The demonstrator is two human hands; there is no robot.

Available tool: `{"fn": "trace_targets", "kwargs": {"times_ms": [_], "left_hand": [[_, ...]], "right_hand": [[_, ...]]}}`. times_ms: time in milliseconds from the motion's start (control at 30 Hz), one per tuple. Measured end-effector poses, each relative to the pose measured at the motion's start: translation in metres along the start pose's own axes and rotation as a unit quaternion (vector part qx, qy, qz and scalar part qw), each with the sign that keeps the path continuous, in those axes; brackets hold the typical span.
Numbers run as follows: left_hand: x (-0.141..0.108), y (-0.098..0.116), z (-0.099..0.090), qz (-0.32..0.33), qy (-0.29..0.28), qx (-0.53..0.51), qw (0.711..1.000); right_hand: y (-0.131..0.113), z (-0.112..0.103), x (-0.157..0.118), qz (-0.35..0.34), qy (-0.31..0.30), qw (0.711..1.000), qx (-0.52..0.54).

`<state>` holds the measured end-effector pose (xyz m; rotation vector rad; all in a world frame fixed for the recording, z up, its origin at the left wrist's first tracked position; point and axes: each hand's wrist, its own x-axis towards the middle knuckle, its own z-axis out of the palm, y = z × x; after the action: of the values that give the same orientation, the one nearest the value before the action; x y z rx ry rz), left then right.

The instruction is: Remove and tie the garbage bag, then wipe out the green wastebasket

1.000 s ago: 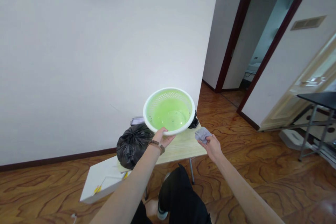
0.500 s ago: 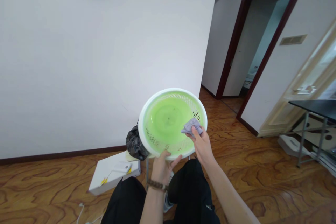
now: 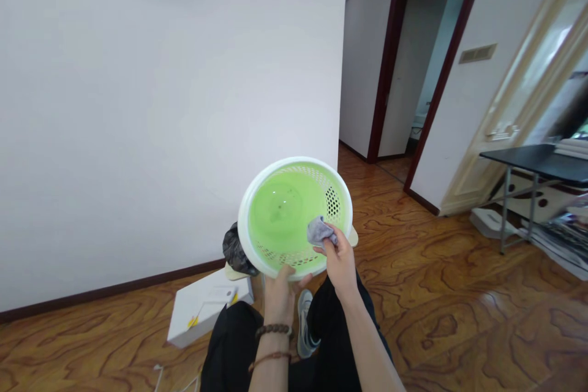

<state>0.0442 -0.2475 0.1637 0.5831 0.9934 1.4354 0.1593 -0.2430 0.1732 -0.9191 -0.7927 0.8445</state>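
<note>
One basket [image 3: 275, 220]: big and round, green inside, with a white rim and little holes around its sides. It is held in front of the body, tipped a bit.

Gray cloth [image 3: 318, 231]: small and crumpled, over the right part of the basket's inside. I cannot tell if it touches the green.

Left hand [image 3: 278, 294]: its grip pinches the near rim, thumb on top. Two bracelets [image 3: 274, 329] go around this wrist.

Right hand [image 3: 340, 260]: its grip pinches the cloth between thumb and fingers.

Pale surface [image 3: 353, 237]: mostly hidden by the basket, with bits peeking out on both sides.

Black bag [image 3: 237, 251]: on the surface, just left of the basket, which hides some of it.

White box [image 3: 209, 306]: on the brown wood floor [image 3: 441, 312], lower than the bag, with yellow marks.

Black trousers [image 3: 232, 343]: under the arms, with a light shoe [image 3: 304, 327] showing between the legs.

White wall [image 3: 184, 104]: behind the basket.

Door frame [image 3: 384, 73]: dark red, farther back on the right.
</note>
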Motion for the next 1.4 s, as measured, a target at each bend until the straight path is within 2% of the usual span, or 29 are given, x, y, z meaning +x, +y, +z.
{"fn": "trace_targets", "kwargs": {"times_ms": [133, 267, 400, 700, 867, 1100, 1267, 1400], "left_hand": [[-0.008, 0.004, 0.007, -0.010, 0.004, 0.004, 1.000], [-0.011, 0.001, 0.003, 0.000, -0.004, -0.006, 1.000], [-0.006, -0.005, -0.005, -0.001, -0.004, -0.014, 1.000], [0.000, -0.011, -0.005, -0.007, -0.001, -0.024, 1.000], [-0.002, -0.012, -0.006, -0.029, 0.004, -0.021, 0.999], [0.002, -0.010, -0.010, 0.009, 0.005, -0.010, 1.000], [0.004, -0.010, -0.014, 0.021, 0.016, 0.002, 1.000], [-0.001, -0.003, -0.014, 0.014, 0.019, 0.012, 1.000]], "right_hand": [[-0.013, 0.010, 0.003, 0.045, -0.003, 0.995, 0.094], [-0.007, 0.013, -0.005, 0.096, 0.004, 0.970, 0.221], [-0.002, 0.012, -0.012, 0.138, 0.006, 0.957, 0.254], [0.008, 0.007, -0.014, 0.136, 0.023, 0.964, 0.229], [0.006, 0.004, -0.014, 0.170, 0.021, 0.956, 0.239], [0.007, 0.006, -0.010, 0.198, -0.008, 0.942, 0.272], [0.010, 0.008, -0.010, 0.160, 0.032, 0.964, 0.211], [0.009, 0.013, -0.012, 0.141, 0.028, 0.980, 0.134]]}}
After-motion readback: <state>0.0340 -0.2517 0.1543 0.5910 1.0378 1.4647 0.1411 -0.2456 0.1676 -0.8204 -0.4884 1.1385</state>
